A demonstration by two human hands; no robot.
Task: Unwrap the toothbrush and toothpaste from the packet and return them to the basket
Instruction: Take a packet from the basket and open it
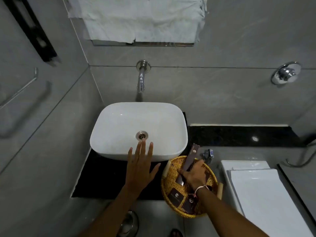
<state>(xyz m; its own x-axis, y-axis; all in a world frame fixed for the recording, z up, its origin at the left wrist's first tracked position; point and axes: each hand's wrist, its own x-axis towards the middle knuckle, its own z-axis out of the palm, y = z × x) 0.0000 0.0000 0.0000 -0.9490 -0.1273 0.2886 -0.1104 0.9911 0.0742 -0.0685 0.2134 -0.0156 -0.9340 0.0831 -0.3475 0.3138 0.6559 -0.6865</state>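
A round wicker basket stands on the black counter to the right of the white basin. My right hand is inside it, shut on a long dark brown packet whose upper end sticks out over the basket's far rim. Two small dark brown packets with a logo lie in the basket's near part. My left hand hovers flat with spread fingers over the basin's front rim and holds nothing. No toothbrush or toothpaste is visible outside a packet.
A white basin sits on the black counter, under a wall tap. A white toilet tank lid lies right of the basket. A chrome valve is on the wall at right. Grey tiled walls surround.
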